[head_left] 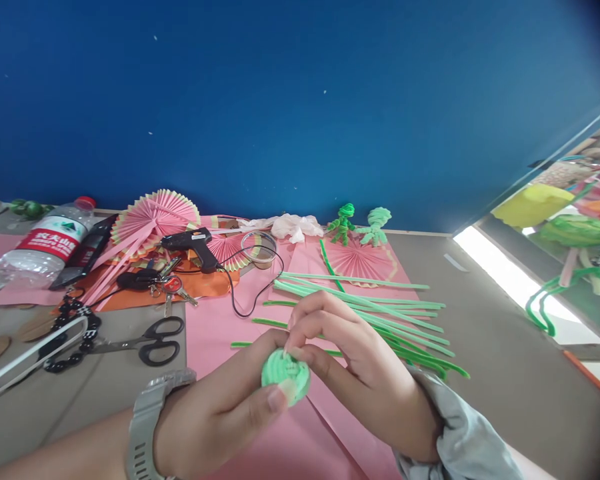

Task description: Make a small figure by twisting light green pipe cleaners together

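Left hand (225, 410) grasps a mint-green fuzzy coil (279, 373), thumb on its face, fingers behind. Right hand (363, 360) pinches at the coil's upper rim with thumb and fingertips; can't tell if it grips a loose end. Coil is held up over pink paper (215, 333) on the counter (430, 260). Grey watch (147, 413) on left wrist; no writing readable on it.

Just beyond the hands: mint stems (415, 322) and darker green stems (430, 360) fanned across the paper, tips pointing toward the counter's right side. Near the counter's back edge, against a blue panel (300, 100): dark green figure (343, 225) and mint figure (375, 228), side by side.

Toward the back left corner: clear bottle (47, 240) with red cap, tilted over, red-and-white label with white Chinese characters, looks like 农夫山泉, green mountain logo above. Smaller label print too small to read. Black packet (85, 253) beside it, text not legible. Pink pleated fan (153, 217) at the back edge, yellowish rim. Black glue gun (193, 245) in front of it, small pale sticker, unreadable. Keys (177, 287) near orange paper; round red tag has unreadable marks. Black scissors (160, 341) nearer, toward the left side, beside black beads (90, 323); one white letter there looks like "E".
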### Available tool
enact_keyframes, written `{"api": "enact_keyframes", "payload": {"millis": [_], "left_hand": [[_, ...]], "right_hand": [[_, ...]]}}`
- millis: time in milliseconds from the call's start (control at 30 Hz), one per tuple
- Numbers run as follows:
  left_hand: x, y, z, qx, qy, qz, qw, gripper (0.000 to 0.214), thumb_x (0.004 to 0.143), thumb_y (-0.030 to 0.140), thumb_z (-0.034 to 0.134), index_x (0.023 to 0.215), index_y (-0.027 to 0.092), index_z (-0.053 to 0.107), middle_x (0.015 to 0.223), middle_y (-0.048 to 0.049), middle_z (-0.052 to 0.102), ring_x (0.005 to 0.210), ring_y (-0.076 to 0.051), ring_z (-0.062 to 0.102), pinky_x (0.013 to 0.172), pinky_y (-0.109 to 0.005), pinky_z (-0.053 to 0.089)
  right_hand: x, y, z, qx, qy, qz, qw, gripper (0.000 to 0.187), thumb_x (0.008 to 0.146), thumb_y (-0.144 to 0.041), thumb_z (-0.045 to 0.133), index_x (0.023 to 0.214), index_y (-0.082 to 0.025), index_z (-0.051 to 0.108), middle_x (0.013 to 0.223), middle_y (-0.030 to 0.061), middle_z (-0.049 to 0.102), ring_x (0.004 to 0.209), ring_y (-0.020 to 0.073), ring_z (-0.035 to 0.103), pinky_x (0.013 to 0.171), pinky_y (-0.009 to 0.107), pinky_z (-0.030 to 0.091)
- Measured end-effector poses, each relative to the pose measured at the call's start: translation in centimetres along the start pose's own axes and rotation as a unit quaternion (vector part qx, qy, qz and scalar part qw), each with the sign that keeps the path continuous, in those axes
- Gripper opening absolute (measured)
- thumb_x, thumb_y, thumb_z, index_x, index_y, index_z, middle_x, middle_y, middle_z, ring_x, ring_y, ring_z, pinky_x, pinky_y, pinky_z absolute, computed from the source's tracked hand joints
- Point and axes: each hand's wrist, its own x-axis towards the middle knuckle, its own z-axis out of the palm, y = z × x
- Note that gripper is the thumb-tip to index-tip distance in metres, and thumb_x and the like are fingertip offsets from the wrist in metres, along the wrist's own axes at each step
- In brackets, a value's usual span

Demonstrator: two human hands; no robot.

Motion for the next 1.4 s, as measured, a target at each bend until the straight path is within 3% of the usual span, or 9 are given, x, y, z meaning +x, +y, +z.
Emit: {"api": "enact_keyframes", "payload": {"millis": [233, 433, 633, 833, 1067, 1267, 1400], "left_hand": [[-0.3, 0.4, -0.1, -0.006, 0.036, -0.011, 0.999, 0.024, 0.090, 0.039, 0.032, 0.099, 0.024, 0.048, 0.081, -0.0008, 0.041, 0.070, -0.013, 0.037, 0.067, -0.022, 0.038], [-0.8, -0.1, 0.2, -0.075, 0.061, -0.020, 0.995, 0.029, 0.089, 0.045, 0.031, 0.105, 0.029, 0.049, 0.082, -0.0010, 0.043, 0.072, -0.014, 0.039, 0.068, -0.022, 0.040], [-0.2, 0.3, 0.3, -0.052, 0.054, 0.025, 0.997, 0.026, 0.088, 0.044, 0.035, 0.108, 0.030, 0.044, 0.084, -0.0001, 0.040, 0.075, -0.014, 0.039, 0.071, -0.024, 0.037], [-0.3, 0.4, 0.2, -0.040, 0.023, 0.053, 0.998, 0.028, 0.088, 0.047, 0.031, 0.109, 0.030, 0.038, 0.088, 0.0001, 0.038, 0.077, -0.015, 0.037, 0.071, -0.026, 0.036], [-0.5, 0.4, 0.4, -0.051, 0.001, 0.032, 0.998, 0.033, 0.087, 0.050, 0.030, 0.102, 0.024, 0.041, 0.087, -0.0018, 0.038, 0.080, -0.016, 0.037, 0.072, -0.028, 0.035], [-0.3, 1.1, 0.7, -0.151, -0.037, 0.054, 0.986, 0.029, 0.087, 0.048, 0.034, 0.101, 0.024, 0.045, 0.080, 0.0002, 0.042, 0.069, -0.012, 0.040, 0.065, -0.024, 0.036], [-0.6, 1.1, 0.7, -0.189, -0.031, 0.019, 0.981, 0.026, 0.087, 0.045, 0.037, 0.103, 0.028, 0.048, 0.080, 0.0004, 0.046, 0.071, -0.012, 0.042, 0.067, -0.023, 0.037]], "right_hand": [[0.1, -0.5, 0.0, 0.062, -0.016, -0.011, 0.998, 0.011, 0.088, -0.013, 0.044, 0.093, -0.016, 0.054, 0.093, 0.0045, 0.046, 0.090, 0.0130, 0.048, 0.083, 0.026, 0.040], [-0.1, -0.7, 0.5, 0.063, -0.017, -0.044, 0.997, 0.031, 0.072, -0.018, 0.067, 0.100, -0.014, 0.055, 0.098, 0.0054, 0.044, 0.095, 0.0161, 0.046, 0.086, 0.027, 0.040], [-0.3, -0.7, 1.1, 0.036, 0.046, -0.049, 0.997, 0.044, 0.068, -0.027, 0.071, 0.106, -0.014, 0.053, 0.102, 0.0059, 0.045, 0.099, 0.0170, 0.046, 0.087, 0.026, 0.040], [-0.4, -1.2, 1.1, 0.047, 0.051, -0.065, 0.995, 0.032, 0.071, -0.022, 0.069, 0.100, -0.014, 0.057, 0.100, 0.0051, 0.044, 0.096, 0.0158, 0.047, 0.086, 0.024, 0.041], [-0.5, -1.5, 1.0, 0.095, 0.056, -0.061, 0.992, 0.020, 0.074, -0.020, 0.066, 0.092, -0.014, 0.060, 0.089, 0.0038, 0.045, 0.087, 0.0151, 0.048, 0.081, 0.026, 0.044], [-0.7, -1.9, 0.6, 0.063, 0.053, -0.080, 0.993, 0.022, 0.068, -0.017, 0.072, 0.087, -0.015, 0.061, 0.086, 0.0024, 0.044, 0.081, 0.0136, 0.049, 0.077, 0.026, 0.046], [-0.8, -1.7, 0.5, 0.061, 0.040, -0.099, 0.992, 0.024, 0.066, -0.019, 0.074, 0.085, -0.014, 0.061, 0.087, 0.0028, 0.045, 0.081, 0.0139, 0.050, 0.075, 0.026, 0.047]]}}
